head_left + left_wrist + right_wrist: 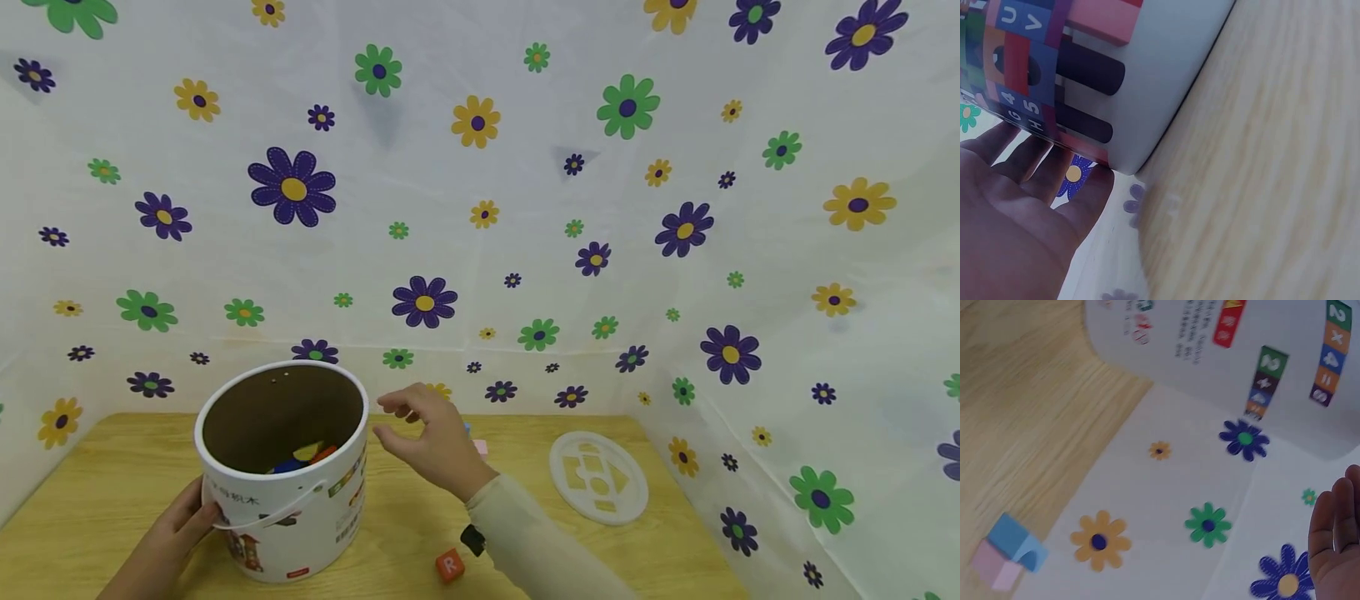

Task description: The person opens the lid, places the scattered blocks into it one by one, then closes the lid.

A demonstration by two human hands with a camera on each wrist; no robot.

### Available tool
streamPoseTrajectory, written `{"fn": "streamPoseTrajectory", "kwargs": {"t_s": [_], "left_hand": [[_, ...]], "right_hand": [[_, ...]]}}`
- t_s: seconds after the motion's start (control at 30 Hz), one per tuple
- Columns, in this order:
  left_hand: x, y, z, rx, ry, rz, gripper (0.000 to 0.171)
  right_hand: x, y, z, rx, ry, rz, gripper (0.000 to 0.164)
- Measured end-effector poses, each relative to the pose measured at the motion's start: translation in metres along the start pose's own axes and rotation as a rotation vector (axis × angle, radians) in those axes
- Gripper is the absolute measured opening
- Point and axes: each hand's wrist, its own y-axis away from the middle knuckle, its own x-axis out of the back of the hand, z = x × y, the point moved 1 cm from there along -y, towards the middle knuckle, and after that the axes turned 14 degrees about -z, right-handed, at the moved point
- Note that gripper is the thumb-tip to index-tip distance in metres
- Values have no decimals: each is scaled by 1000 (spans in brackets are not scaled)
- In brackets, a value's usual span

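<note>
A white bucket (303,525) printed with coloured pictures stands on the table at left, its mouth facing up. Low inside lie several coloured pieces (307,452), among them yellow, blue and orange-red ones. My left hand (176,521) holds the bucket's left side close to one end of its white handle (273,518). In the left wrist view, fingers (1041,162) lie along the printed wall. Just right of the rim hovers my right hand (435,437), thumb and fingers apart with nothing between them. Its fingers (1341,519) also show in the right wrist view.
A red block (450,566) marked R lies near the front of the wooden table (405,533). Behind the right hand are a blue block (1016,540) and a pink block (996,565). A round white disc with cutouts (558,475) lies at right. Flowered sheeting (450,183) encloses the table.
</note>
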Motion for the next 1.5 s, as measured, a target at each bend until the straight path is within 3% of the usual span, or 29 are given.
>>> {"fn": "streamPoseTrajectory", "kwargs": {"t_s": [0.1,0.2,0.33,0.43,0.5,0.63,0.8,0.93,1.03,1.17,1.5], "left_hand": [[0,0,0,4,-22,5,76],[-1,-1,2,28,-20,-3,79],[-2,-1,2,35,31,-15,80],[-1,1,-1,6,4,6,78],[0,1,-1,24,3,8,78],[-1,1,2,60,44,-7,77],[-4,2,5,69,89,-20,79],[-5,3,6,63,89,-22,81],[-5,3,7,51,34,-7,79],[-5,4,7,31,-47,13,77],[-3,3,5,37,-38,10,76]], "right_hand": [[5,17,21,-48,0,-17,28],[9,38,46,-120,4,-86,28],[10,67,79,-237,-32,-253,31],[10,86,99,-308,-79,-380,32],[9,96,107,-333,-110,-448,33],[5,114,112,-326,-113,-546,32],[-5,129,110,-219,16,-656,29],[-12,134,108,-145,65,-658,23],[-15,134,109,-121,112,-628,17],[-17,130,113,-149,159,-621,14],[-20,118,110,-227,221,-653,20]]}}
